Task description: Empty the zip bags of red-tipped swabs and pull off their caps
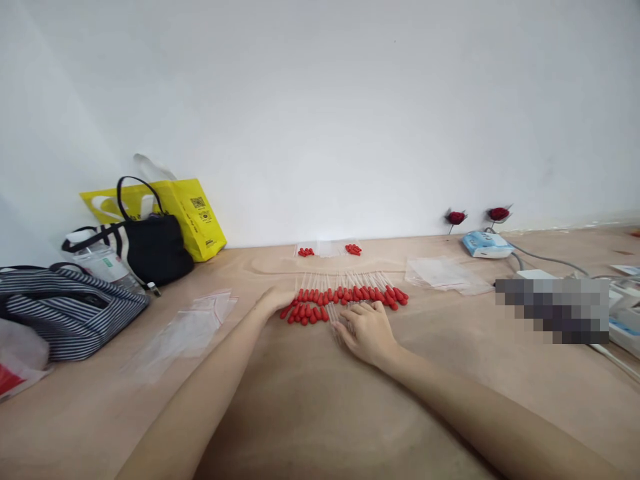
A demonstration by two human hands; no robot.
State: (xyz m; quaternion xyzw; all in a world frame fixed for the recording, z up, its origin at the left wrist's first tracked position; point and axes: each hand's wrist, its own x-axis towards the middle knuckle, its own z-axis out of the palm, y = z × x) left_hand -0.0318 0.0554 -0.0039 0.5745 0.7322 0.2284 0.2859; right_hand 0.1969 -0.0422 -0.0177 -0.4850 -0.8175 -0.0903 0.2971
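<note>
Several thin clear droppers with red rubber bulbs (350, 293) lie side by side on the wooden table (310, 400), with a second shorter row in front. My left hand (274, 300) rests at the left end of the rows, fingers bent against the red bulbs; I cannot see what its fingertips hold. My right hand (367, 330) lies flat just in front of the rows, fingers stretched toward the clear tubes. Two small bags holding red bulbs (329, 250) sit further back near the wall.
Clear plastic bags (187, 330) lie to the left and more clear bags (443, 273) to the right. A striped bag (70, 310), black handbag (153, 247) and yellow bag (197, 213) stand at far left. A blue-white device (487, 243), cables and two red flowers (477, 215) are at right.
</note>
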